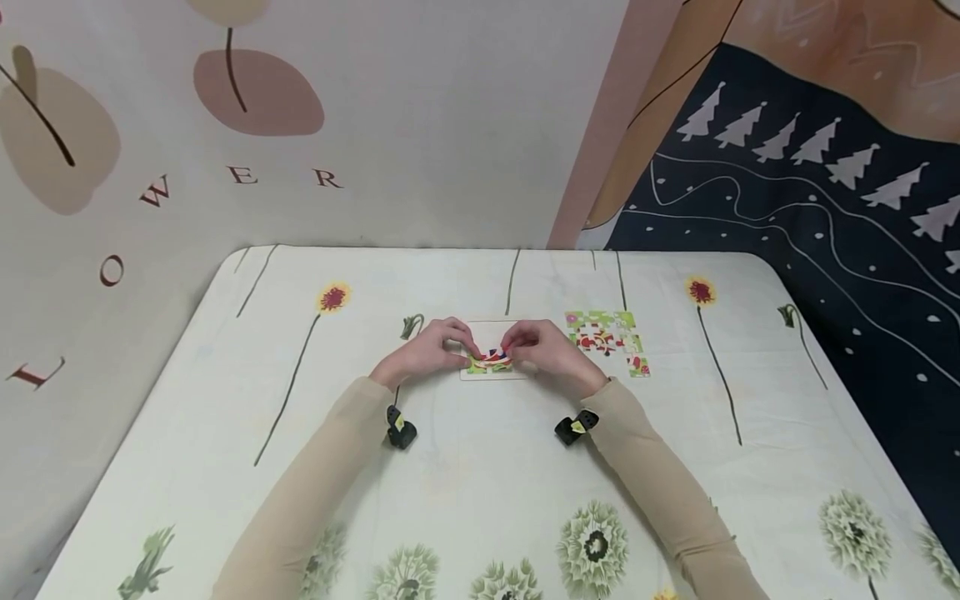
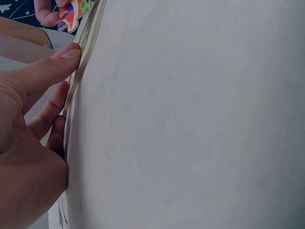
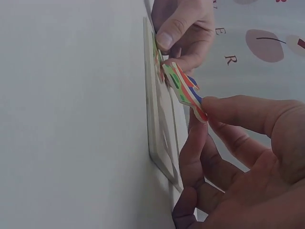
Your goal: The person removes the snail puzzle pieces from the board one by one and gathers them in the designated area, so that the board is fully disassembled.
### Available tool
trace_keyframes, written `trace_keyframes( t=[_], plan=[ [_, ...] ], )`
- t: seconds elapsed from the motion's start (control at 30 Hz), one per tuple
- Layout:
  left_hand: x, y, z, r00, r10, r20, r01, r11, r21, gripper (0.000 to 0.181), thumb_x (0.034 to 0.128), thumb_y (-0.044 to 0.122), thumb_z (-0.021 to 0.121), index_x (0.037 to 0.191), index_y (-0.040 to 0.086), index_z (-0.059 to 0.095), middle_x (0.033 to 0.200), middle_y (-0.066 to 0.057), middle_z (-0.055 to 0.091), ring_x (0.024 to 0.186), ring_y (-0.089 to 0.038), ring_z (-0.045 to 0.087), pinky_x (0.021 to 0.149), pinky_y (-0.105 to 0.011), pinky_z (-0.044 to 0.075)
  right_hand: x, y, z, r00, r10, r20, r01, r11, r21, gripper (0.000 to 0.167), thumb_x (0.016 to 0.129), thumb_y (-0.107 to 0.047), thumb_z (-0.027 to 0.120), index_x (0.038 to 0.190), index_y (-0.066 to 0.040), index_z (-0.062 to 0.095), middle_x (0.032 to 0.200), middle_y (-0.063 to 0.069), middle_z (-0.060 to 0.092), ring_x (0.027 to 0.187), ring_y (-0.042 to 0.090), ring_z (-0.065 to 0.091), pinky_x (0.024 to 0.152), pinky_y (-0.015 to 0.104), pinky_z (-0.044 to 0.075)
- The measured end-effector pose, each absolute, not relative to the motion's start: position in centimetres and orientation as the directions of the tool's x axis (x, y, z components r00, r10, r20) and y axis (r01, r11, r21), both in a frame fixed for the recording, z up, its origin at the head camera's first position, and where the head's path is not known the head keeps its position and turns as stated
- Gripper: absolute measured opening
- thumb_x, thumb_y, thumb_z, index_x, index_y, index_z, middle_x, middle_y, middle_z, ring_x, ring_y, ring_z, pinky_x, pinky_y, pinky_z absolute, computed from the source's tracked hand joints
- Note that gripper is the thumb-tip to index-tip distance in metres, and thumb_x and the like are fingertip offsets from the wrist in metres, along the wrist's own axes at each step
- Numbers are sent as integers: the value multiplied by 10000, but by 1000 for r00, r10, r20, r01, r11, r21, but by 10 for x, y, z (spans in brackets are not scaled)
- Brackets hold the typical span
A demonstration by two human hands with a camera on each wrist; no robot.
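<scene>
A shallow rectangular puzzle board (image 1: pixel 487 334) lies on the table between both hands, with some green printed pieces (image 1: pixel 477 368) along its near left part. My right hand (image 1: pixel 553 354) pinches a colourful puzzle piece (image 3: pixel 185 88) between thumb and fingertips. That piece, red, blue, white and green, is tilted above the board. At the board's left side is my left hand (image 1: pixel 431 352). Its thumb presses on the pieces lying in the board, as the right wrist view shows, and its index finger is close to the far end of the tilted piece.
To the right of the board lies a partly joined group of puzzle pieces (image 1: pixel 576 320) with green edges and red parts. The white tablecloth (image 1: pixel 480 467) carries printed flowers. Behind the table hangs a pale printed cloth (image 1: pixel 450 167), with a dark tree-patterned one (image 1: pixel 750 192) on the right.
</scene>
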State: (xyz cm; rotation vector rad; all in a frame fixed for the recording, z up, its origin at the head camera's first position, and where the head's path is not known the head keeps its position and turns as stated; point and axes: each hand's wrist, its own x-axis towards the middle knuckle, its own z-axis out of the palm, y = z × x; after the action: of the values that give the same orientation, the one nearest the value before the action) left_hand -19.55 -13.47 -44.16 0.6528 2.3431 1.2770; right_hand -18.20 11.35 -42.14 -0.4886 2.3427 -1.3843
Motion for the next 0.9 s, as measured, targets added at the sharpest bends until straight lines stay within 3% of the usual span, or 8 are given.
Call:
trace_keyframes(
  t=[0.9],
  plan=[
    [-196, -135, -444, -803, 590, -88, 251, 467, 848, 145, 889, -32, 732, 1020, -5, 788, 1225, -171, 592, 1234, -342, 486, 1103, -552, 323, -184, 143, -416, -908, -398, -131, -77, 465, -882, 124, 957, 8, 654, 1063, 32, 711, 994, 131, 716, 893, 197, 622, 793, 324, 450]
  ],
)
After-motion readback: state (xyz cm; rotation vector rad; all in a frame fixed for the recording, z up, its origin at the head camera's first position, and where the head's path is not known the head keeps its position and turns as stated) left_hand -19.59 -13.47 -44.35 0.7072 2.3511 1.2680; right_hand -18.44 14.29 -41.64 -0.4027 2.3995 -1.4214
